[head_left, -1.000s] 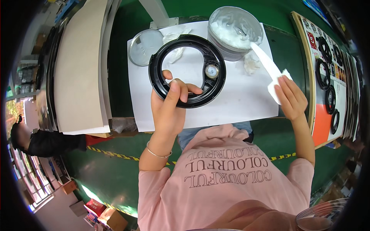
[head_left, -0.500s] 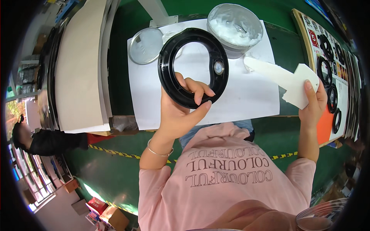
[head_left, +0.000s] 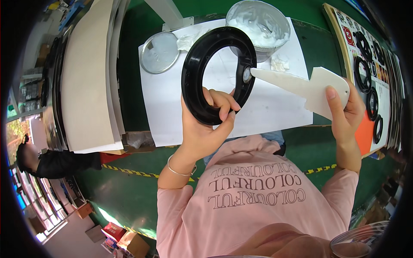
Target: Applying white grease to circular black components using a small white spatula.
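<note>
Left hand (head_left: 206, 124) grips a black ring (head_left: 217, 73) by its lower edge, fingers curled over the rim and thumb behind, holding it tilted up above the white paper sheet (head_left: 172, 107). Right hand (head_left: 344, 112) is closed around the wide end of a flat white spatula (head_left: 301, 84), whose narrow tip touches a small pale round fitting on the ring's right side.

Measured from the paper sheet: a metal bucket (head_left: 262, 30) of white paste stands on its far edge, partly behind the ring. A round metal lid (head_left: 159, 51) lies on its far left corner. A small crumpled wipe (head_left: 279, 64) lies just in front of the bucket. Right of the sheet, a board (head_left: 365, 51) carries several black rings. Left of it lean pale flat boards (head_left: 86, 77).
</note>
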{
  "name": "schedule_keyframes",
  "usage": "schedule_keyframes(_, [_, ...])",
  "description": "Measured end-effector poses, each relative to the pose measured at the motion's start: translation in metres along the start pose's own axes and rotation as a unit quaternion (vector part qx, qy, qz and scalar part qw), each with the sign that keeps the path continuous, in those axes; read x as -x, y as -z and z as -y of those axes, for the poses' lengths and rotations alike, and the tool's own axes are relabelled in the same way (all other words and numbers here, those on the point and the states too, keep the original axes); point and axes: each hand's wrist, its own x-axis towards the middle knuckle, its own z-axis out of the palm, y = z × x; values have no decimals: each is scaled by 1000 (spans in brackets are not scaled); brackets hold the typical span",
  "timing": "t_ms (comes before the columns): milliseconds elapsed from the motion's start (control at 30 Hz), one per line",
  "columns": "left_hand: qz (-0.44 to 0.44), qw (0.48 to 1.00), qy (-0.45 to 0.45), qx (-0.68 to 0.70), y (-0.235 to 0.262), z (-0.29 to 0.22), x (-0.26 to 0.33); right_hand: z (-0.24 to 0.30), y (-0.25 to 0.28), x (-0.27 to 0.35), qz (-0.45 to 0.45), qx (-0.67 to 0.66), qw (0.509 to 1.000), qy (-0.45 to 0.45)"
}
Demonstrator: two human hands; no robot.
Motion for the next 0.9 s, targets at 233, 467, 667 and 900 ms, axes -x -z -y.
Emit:
schedule_keyframes(233, [23,1000,-3,-12,1,-1,0,7,0,-4,0,95,994,62])
schedule_keyframes(467, [23,999,23,-8,-1,-4,0,17,2,-11,26,173,952,251])
schedule_keyframes(667, [21,1000,22,-7,-1,-4,-1,25,0,-17,97,178,925,321])
schedule_keyframes(900, [5,999,27,28,-1,-3,-6,43,12,-8,67,218,919,321])
